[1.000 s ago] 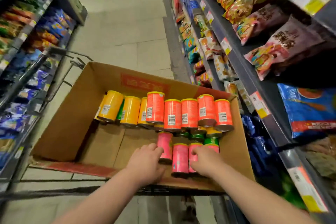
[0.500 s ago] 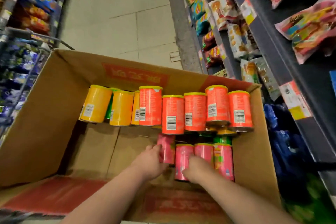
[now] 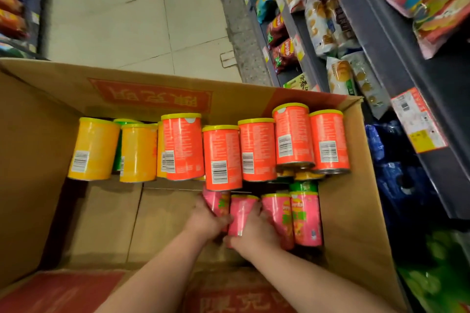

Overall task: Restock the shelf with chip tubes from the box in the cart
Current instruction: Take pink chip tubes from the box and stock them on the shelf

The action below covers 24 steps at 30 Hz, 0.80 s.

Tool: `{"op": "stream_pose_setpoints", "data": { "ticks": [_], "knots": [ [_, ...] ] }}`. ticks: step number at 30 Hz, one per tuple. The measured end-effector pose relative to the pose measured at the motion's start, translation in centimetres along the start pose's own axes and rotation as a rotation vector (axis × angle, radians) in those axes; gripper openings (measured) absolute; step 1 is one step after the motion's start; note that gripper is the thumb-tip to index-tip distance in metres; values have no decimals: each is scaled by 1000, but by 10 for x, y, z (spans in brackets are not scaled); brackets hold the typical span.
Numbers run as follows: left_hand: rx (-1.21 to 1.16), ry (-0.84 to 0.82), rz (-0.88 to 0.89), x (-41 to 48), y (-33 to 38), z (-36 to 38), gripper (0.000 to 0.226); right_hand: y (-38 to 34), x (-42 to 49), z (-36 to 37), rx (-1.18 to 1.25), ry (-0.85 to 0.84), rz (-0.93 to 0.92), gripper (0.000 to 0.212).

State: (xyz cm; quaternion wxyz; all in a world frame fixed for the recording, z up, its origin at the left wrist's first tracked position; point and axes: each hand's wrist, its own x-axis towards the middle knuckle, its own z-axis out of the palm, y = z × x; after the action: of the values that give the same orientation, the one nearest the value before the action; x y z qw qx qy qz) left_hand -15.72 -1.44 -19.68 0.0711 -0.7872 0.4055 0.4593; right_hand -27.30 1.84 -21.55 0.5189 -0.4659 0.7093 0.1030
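Shop aisle, box (image 3: 356,211), left hand (image 3: 204,222), right hand (image 3: 254,235), fingers (image 3: 256,211) curled round pink chip tubes (image 3: 305,218)

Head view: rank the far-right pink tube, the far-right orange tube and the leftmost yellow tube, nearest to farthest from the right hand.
1. Far-right pink tube, just right of the right hand.
2. Far-right orange tube, back right of the box.
3. Leftmost yellow tube, back left.

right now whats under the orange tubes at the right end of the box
Beneath the orange tubes, yellow lids and a green tube peek out. How many more lie below is covered.
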Motion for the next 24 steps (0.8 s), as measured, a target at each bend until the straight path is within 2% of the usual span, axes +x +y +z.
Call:
{"op": "stream_pose_setpoints", "data": {
  "ticks": [3,8,11,16,20,24],
  "knots": [
    [22,15,-20,3,-7,1,93,0,1,7,31,12,9,118],
    [-33,-17,-97,-7,-2,-14,61,3,1,0,84,-33,-22,108],
    [-31,-59,-162,-17,-2,-26,54,1,-2,-8,112,-108,-38,95],
    [-116,-164,-248,-37,-8,-39,54,8,-15,-33,352,-246,43,76],
    [-97,-188,-195,-58,-8,-45,35,12,-36,-51,539,-275,169,55],
    [-133,-194,-113,-82,-4,-54,45,13,-70,-67,653,-207,123,45]
  ]
}}
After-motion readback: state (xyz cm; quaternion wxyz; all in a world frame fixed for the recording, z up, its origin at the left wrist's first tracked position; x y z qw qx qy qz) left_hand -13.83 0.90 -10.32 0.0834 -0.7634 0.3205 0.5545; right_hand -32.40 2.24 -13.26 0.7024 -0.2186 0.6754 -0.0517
